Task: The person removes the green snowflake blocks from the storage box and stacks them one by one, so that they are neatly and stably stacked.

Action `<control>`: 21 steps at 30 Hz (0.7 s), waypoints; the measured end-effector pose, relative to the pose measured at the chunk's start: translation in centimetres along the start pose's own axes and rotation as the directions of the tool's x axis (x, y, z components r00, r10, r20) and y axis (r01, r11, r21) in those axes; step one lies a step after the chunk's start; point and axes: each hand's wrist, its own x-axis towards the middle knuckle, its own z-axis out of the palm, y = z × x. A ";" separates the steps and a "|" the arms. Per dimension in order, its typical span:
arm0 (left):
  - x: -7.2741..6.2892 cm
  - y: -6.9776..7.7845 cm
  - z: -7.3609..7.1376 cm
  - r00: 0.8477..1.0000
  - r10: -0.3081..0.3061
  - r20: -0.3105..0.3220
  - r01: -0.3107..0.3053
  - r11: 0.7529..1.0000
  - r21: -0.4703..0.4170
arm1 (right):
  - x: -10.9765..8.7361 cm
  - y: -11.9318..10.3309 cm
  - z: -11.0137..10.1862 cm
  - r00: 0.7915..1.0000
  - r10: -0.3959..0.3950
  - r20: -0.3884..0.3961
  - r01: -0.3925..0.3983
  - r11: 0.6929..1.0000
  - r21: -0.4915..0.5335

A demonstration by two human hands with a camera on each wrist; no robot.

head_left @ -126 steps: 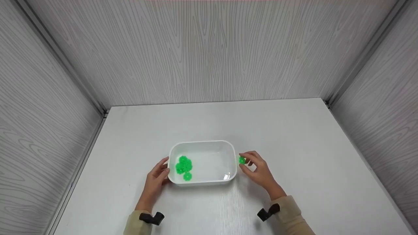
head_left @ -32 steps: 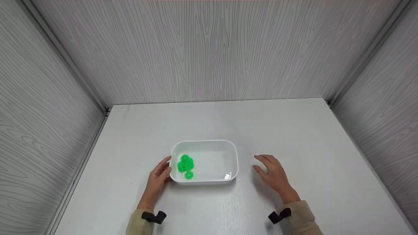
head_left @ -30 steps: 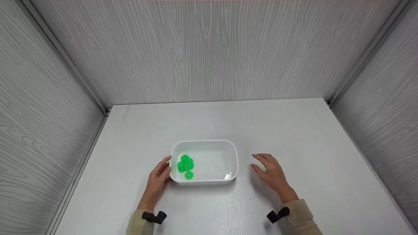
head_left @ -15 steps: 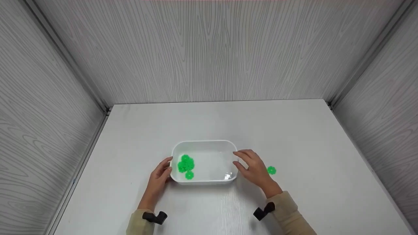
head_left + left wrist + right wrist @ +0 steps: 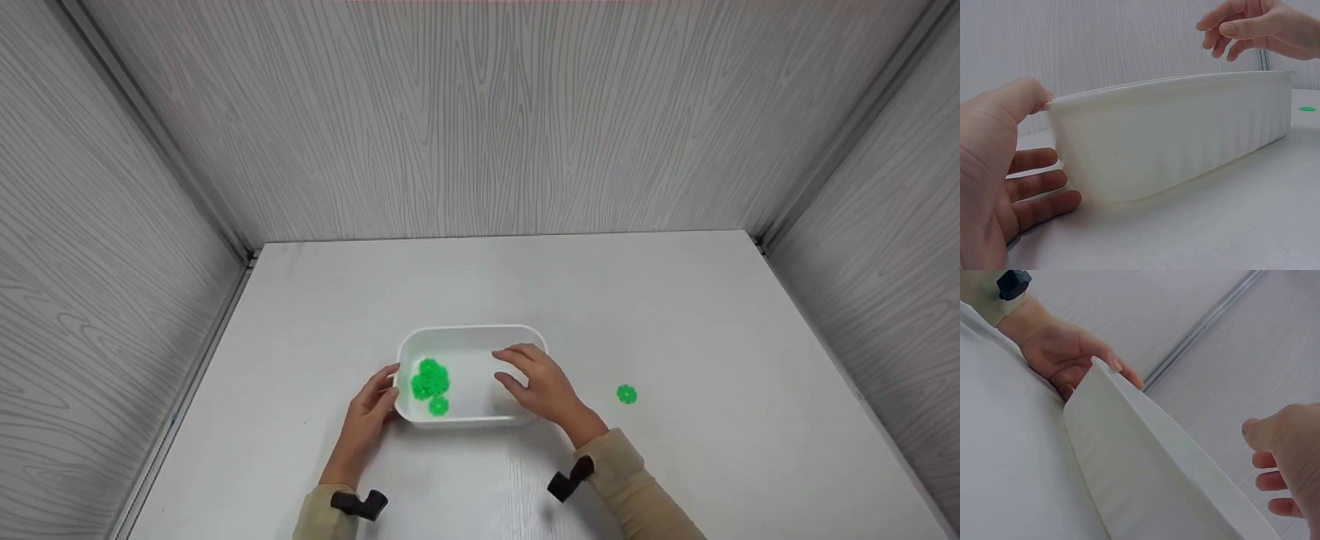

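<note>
A white rectangular plastic tub (image 5: pixel 472 422) stands on the table, with several green flower-shaped plastic pieces (image 5: pixel 430 379) clustered at its left end. My left hand (image 5: pixel 362 420) holds that end; in the left wrist view its thumb (image 5: pixel 1024 97) lies on the rim and the other fingers are at the outer wall below. Over the tub's right half hovers my right hand (image 5: pixel 546 386), thumb and fingers spread apart with nothing between them. The left wrist view shows this right hand (image 5: pixel 1266 31) above the rim. One single green piece (image 5: pixel 627 394) lies flat on the table, right of the tub.
The white table (image 5: pixel 720 315) is closed in by grey wood-grain panels at the back (image 5: pixel 480 120), left and right. Black camera mounts sit on both wrists, over beige sleeves (image 5: pixel 637 495).
My right hand, which pinched a green piece beside the tub, has left it on the table to the right and moved left over the tub. The left hand stays at its end.
</note>
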 end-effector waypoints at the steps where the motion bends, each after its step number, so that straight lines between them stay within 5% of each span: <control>1: -0.1 0.3 0.1 1.000 0.000 0.000 0.000 1.000 0.000 | 0.3 -0.1 0.3 1.000 -0.004 0.010 0.004 1.000 0.012; 13: 0.1 -0.1 0.2 1.000 0.010 -0.012 -0.010 1.000 -0.022 | 2.8 -1.2 2.9 0.993 -0.009 0.119 0.002 0.998 0.059; 21: -0.1 0.4 0.2 1.000 -0.001 0.003 0.001 1.000 -0.015 | 4.0 -1.5 4.4 0.959 0.023 0.282 -0.032 0.999 0.029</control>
